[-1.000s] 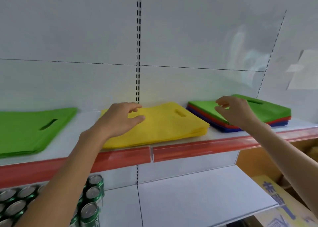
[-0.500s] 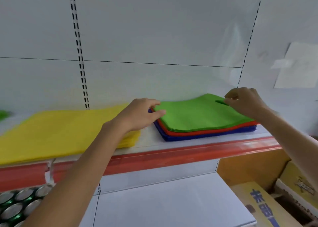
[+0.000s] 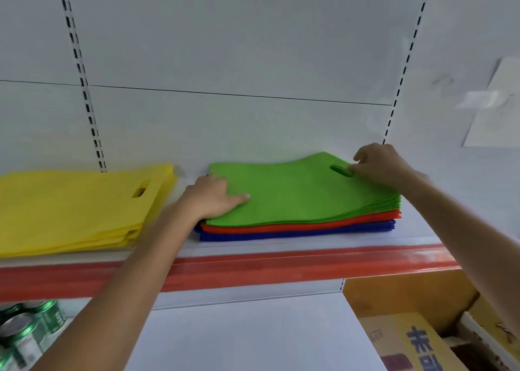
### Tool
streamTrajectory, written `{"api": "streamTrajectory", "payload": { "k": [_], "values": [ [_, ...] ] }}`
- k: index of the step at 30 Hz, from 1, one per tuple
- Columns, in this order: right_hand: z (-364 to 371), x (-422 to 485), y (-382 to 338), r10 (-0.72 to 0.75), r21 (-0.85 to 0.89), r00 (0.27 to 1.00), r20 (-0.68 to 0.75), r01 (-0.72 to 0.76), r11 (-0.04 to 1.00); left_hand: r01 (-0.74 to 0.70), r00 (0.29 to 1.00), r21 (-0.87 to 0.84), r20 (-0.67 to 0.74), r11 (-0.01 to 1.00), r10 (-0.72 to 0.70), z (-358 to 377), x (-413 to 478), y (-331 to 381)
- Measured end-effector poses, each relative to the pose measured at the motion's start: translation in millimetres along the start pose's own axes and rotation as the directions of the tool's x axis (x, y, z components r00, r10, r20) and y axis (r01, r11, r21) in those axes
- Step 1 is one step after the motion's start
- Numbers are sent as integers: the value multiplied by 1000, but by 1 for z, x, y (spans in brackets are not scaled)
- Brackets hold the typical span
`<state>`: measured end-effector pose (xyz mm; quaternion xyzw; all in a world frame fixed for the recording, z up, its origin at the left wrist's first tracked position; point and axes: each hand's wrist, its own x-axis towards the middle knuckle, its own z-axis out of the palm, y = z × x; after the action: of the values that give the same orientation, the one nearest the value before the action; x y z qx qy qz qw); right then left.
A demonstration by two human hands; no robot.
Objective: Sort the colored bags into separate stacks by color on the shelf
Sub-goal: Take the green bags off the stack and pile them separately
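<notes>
green bags (image 3: 295, 199) lie flat on top of red bags (image 3: 309, 224) and blue bags (image 3: 281, 234) in one stack on the right of the shelf (image 3: 281, 247), long axis running left to right. the left hand (image 3: 209, 199) rests flat on their left edge, thumb stretched on top. the right hand (image 3: 377, 164) pinches them at the handle slot (image 3: 340, 171), far right. yellow bags (image 3: 73, 202) sit to the left.
</notes>
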<state>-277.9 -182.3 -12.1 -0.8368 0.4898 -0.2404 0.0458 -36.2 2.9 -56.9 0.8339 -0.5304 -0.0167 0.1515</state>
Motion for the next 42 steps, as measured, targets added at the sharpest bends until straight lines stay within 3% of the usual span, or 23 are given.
{"api": "streamTrajectory", "payload": {
  "k": [8, 16, 23, 31, 38, 42],
  "values": [
    [20, 7, 11, -14, 18, 1000, -14, 14, 1000, 33, 995, 91, 89, 995, -42, 8, -1, -1],
    [27, 8, 15, 43, -19, 997, -61, -44, 999, 0, 998, 140, 58, 990, -8, 11, -1, 1],
    [27, 4, 10, -12, -80, 991, -135, 1, 997, 24, 999, 193, 31, 981, -30, 12, 0, 0],
    [27, -4, 7, -87, -130, 984, -153, 67, 989, -57, 998, 202, -28, 978, 64, 9, -8, 7],
    [28, -5, 9, -208, -170, 962, -179, 177, 969, -2, 978, 5, -208, 1000, 3, 8, -14, 9],
    [27, -8, 6, -188, -141, 968, -165, 165, 976, 53, 976, -123, -204, 991, -77, 6, -15, 7]
  ]
}}
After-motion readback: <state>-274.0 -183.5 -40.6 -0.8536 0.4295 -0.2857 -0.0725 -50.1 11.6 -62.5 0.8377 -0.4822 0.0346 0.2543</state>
